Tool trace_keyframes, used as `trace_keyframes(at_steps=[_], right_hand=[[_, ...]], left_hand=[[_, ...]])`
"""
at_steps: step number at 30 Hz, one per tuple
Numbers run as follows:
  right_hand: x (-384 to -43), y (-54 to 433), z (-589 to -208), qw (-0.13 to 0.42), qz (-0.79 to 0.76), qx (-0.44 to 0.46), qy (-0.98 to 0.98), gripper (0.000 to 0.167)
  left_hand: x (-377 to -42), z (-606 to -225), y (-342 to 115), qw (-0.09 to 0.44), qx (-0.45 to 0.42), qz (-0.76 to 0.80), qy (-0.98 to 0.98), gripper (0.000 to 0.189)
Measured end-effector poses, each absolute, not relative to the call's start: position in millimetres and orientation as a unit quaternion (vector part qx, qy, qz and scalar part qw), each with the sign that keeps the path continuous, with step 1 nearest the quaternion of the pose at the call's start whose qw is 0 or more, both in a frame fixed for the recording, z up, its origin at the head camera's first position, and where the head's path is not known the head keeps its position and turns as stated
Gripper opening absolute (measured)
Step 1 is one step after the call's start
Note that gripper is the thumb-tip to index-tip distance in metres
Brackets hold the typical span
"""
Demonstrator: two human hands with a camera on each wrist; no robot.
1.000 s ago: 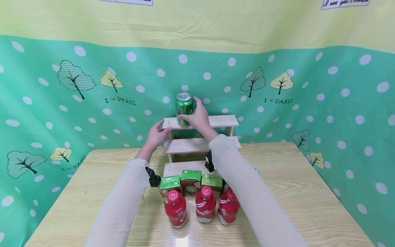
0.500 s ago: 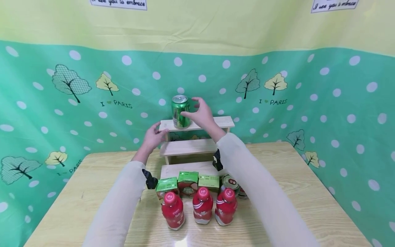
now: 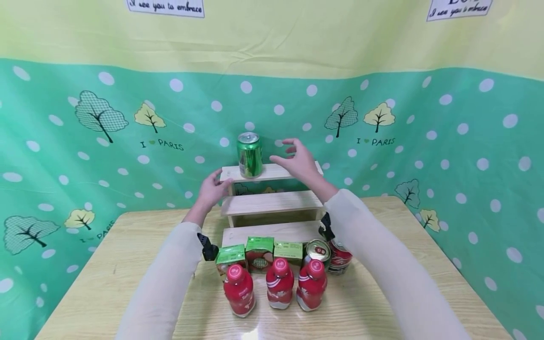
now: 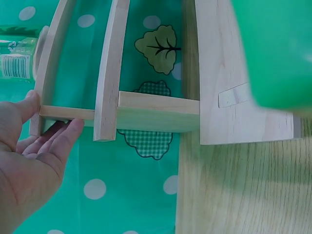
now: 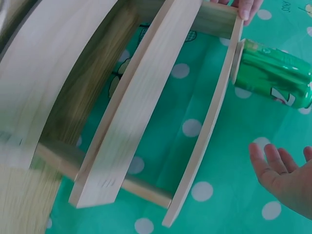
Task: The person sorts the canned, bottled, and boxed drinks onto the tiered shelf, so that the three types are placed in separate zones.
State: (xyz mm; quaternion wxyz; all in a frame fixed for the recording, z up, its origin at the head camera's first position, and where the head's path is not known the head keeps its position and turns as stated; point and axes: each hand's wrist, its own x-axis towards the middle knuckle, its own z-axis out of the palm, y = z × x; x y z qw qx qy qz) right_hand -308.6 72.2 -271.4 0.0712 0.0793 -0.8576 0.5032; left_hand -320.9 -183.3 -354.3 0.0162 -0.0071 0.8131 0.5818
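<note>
A green drink can (image 3: 250, 155) stands upright on the top tier of a small three-tier wooden shelf (image 3: 272, 202), left of its middle. My left hand (image 3: 211, 189) grips the left end of the top board; in the left wrist view its thumb and fingers (image 4: 73, 134) lie on either side of the board's end. My right hand (image 3: 299, 160) hovers above the right part of the top tier, apart from the can, its fingers bent loosely and holding nothing. In the right wrist view the can (image 5: 273, 73) rests with its base against the top board, away from the right fingertips.
Before the lowest tier stand several green-topped drink boxes (image 3: 260, 255), a can with a silver lid (image 3: 318, 250) and a red can (image 3: 338, 259). Red bottles (image 3: 279, 285) stand nearer on the wooden table (image 3: 395, 264). A patterned green cloth (image 3: 204, 113) hangs behind.
My right hand has let go of the green can and drawn back to the right. The can stays on the top tier; my left hand keeps its place at the shelf's end.
</note>
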Motion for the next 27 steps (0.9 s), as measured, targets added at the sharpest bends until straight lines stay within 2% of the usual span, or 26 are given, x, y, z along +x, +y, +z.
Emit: trace_keyframes(at_steps=[7,14,27], right_hand=[[-296.9,88.3,-273.6,0.069,0.505,0.1,-0.855,0.063],[-283.4,102.0,-278.9,0.069,0.485,0.122,-0.863,0.057],[-252.3,141.4,-295.0,0.035,0.442,0.155,-0.883,0.059]], left_hand=[[-320.1,-356.3,-183.8,0.019,-0.011,0.58,0.814,0.071],[-321.0,-355.6,-183.4,0.017,-0.009,0.583,0.812,0.072],[-321.5,-357.2,-183.4,0.014,-0.011,0.586,0.81,0.073]])
